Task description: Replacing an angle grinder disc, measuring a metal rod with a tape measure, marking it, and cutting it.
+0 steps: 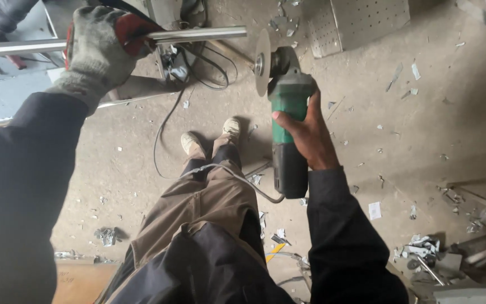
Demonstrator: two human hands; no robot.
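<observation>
Far left: dark sleeve running up to left hand [99, 50], gloved in grey knit with red palm coating, clenched around a bright steel tube [198, 35]. Tube horizontal, crossing from left frame edge to a cut end just short of the grinder disc. Beneath and behind tube: second metal bar [136, 87], lying at a slight slope, and a small dark clamp or fixture [172, 65] with black cables looped about it. Centre: black power cord [161, 132] trailing down over concrete floor [423, 129] towards wearer's legs; tan trousers [209, 202] and pale shoes [209, 135] visible, feet set close together below tube end. Right of centre: angle grinder [288, 112], green body with black rear section, held roughly vertical in frame, thin cutting disc [262, 62] edge-on at upper end, near tube's cut end but apart from it; whether disc spinning, not determinable. Right hand [307, 132], bare, wrapped firmly around green mid-body of grinder, thumb on left flank, dark sleeve below. Upper right: perforated metal sheet [361, 19] flat on floor. Right and lower right: floor strewn with metal offcuts and shavings [423, 247], several loose rods and strips near frame edge. Lower left: orange-brown board [82, 281] partly in view beside sleeve.
</observation>
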